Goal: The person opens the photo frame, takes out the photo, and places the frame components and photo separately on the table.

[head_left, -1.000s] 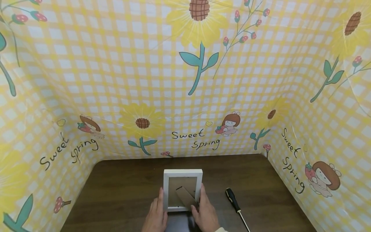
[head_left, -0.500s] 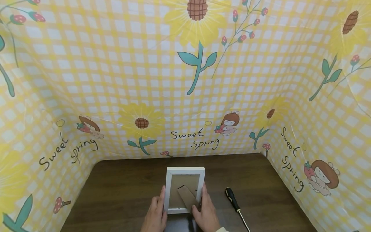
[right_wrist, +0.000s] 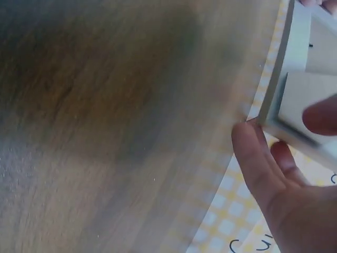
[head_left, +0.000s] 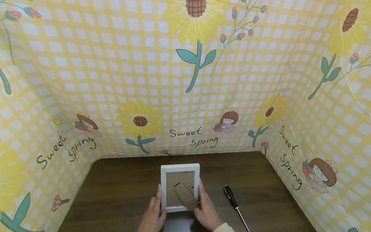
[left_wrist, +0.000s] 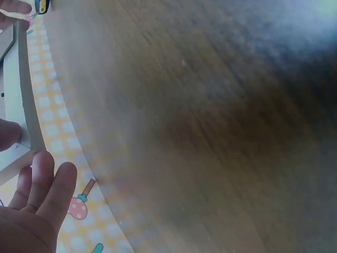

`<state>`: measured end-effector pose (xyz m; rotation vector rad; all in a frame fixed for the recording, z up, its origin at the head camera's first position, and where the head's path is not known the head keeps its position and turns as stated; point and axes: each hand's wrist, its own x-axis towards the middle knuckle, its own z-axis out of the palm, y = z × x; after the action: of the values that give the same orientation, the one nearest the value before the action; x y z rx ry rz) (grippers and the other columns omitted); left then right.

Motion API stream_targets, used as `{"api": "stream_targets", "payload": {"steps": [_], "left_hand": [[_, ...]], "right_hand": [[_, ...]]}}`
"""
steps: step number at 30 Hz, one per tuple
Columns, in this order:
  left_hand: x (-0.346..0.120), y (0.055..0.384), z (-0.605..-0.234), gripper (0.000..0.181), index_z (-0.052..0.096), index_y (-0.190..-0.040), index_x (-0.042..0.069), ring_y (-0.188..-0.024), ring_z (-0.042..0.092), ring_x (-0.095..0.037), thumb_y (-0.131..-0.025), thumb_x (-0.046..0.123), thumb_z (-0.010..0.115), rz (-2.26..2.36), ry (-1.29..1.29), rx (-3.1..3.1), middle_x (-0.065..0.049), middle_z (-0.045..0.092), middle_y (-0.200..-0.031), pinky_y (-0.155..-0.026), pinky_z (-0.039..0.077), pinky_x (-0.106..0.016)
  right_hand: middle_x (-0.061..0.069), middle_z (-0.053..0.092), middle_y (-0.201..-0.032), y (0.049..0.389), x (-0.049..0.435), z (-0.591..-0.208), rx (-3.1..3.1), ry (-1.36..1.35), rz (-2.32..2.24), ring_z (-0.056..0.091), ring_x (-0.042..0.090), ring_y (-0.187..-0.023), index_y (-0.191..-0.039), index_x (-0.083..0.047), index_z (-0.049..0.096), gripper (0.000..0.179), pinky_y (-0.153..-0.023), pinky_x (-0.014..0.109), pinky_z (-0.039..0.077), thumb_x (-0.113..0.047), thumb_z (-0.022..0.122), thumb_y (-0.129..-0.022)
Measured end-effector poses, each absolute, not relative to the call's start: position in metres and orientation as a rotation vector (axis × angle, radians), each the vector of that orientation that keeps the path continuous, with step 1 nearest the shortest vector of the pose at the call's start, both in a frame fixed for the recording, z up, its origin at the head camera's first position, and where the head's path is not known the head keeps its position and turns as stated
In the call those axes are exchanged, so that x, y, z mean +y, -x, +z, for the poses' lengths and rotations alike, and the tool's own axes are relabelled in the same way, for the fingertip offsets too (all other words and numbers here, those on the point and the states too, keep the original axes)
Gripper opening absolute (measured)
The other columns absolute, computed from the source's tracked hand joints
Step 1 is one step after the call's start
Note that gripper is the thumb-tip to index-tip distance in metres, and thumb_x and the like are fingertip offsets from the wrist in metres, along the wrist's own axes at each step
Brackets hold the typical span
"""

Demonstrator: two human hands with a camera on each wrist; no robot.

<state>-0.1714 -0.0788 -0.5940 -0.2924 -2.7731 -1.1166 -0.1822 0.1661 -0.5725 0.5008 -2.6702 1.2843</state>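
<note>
A white picture frame (head_left: 171, 178) is held up with its brown backing towards me. Its stand leg (head_left: 185, 196) slants down across the backing to the lower right corner. My left hand (head_left: 153, 211) grips the left side, and the left wrist view shows that thumb (left_wrist: 8, 134) on the white border with fingers behind. On the opposite side my right hand (head_left: 207, 209) holds the lower corner. In the right wrist view its thumb (right_wrist: 322, 116) lies over the stand leg's end, fingers (right_wrist: 253, 158) under the edge. The front of the picture frame is hidden.
A screwdriver (head_left: 232, 198) with a black and yellow handle lies on the dark wooden table (head_left: 121, 180), right of my right hand. Yellow checked cloth (head_left: 179, 109) with flower prints stands round the table's back and sides.
The picture frame shifted slightly right and up, then back to the left, both hands moving with it. The grip on its two sides has stayed. The screwdriver lies where it was.
</note>
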Motion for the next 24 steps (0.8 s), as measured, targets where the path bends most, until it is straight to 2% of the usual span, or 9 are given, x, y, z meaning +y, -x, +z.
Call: {"api": "stream_targets", "payload": {"steps": [2, 5, 10, 14, 20, 24], "left_hand": [[-0.0803, 0.1708, -0.5932, 0.110, 0.000, -0.164, 0.024, -0.068, 0.047, -0.006, -0.086, 0.003, 0.075, -1.150, 0.291, -2.786, -0.013, 0.051, -0.111, -0.054, 0.041, -0.025], [-0.0824, 0.1699, -0.5931, 0.111, 0.000, -0.164, 0.022, -0.069, 0.048, -0.006, -0.085, 0.003, 0.075, -1.184, 0.296, -2.801, -0.016, 0.051, -0.115, -0.055, 0.043, -0.026], [-0.0860, 0.1694, -0.5930, 0.111, 0.000, -0.164, 0.021, -0.070, 0.048, -0.006, -0.085, 0.002, 0.076, -1.209, 0.316, -2.795, -0.014, 0.051, -0.111, -0.056, 0.043, -0.026], [-0.0867, 0.1690, -0.5931, 0.110, 0.001, -0.164, 0.021, -0.071, 0.049, -0.005, -0.085, 0.001, 0.075, -1.222, 0.335, -2.766, -0.011, 0.052, -0.108, -0.058, 0.045, -0.026], [-0.0858, 0.1669, -0.5937, 0.089, 0.023, -0.159, 0.002, -0.070, 0.048, -0.005, -0.086, -0.003, 0.074, -1.175, 0.354, -2.723, -0.011, 0.054, -0.108, -0.059, 0.044, -0.028], [-0.0863, 0.1667, -0.5961, 0.084, 0.028, -0.156, -0.002, -0.071, 0.048, -0.004, -0.085, -0.003, 0.074, -1.216, 0.349, -2.713, -0.009, 0.053, -0.105, -0.059, 0.043, -0.028]], "right_hand": [[0.023, 0.044, -0.148, 0.1816, 0.1663, -0.5703, -2.686, -0.540, 1.279, 0.052, 0.027, -0.120, -0.164, -0.017, -0.001, 0.115, -0.092, 0.042, 0.048, 0.014, 0.060, -0.072], [0.024, 0.029, -0.159, 0.1812, 0.1667, -0.5689, -2.719, -0.592, 1.282, 0.045, 0.031, -0.132, -0.163, -0.017, -0.007, 0.115, -0.102, 0.047, 0.043, 0.017, 0.059, -0.074], [0.024, 0.024, -0.161, 0.1810, 0.1671, -0.5712, -2.757, -0.629, 1.308, 0.046, 0.034, -0.131, -0.162, -0.017, -0.010, 0.112, -0.101, 0.048, 0.044, 0.020, 0.057, -0.081], [0.025, 0.032, -0.158, 0.1809, 0.1673, -0.5762, -2.770, -0.597, 1.288, 0.051, 0.034, -0.128, -0.163, -0.012, -0.002, 0.105, -0.097, 0.048, 0.048, 0.020, 0.058, -0.083], [0.026, 0.050, -0.144, 0.1794, 0.1658, -0.5783, -2.816, -0.528, 1.299, 0.060, 0.035, -0.116, -0.159, 0.001, 0.018, 0.085, -0.088, 0.046, 0.053, 0.015, 0.062, -0.088], [0.023, 0.056, -0.131, 0.1773, 0.1651, -0.5785, -2.779, -0.507, 1.267, 0.063, 0.032, -0.105, -0.155, 0.004, 0.030, 0.076, -0.083, 0.040, 0.054, 0.015, 0.064, -0.087]]}}
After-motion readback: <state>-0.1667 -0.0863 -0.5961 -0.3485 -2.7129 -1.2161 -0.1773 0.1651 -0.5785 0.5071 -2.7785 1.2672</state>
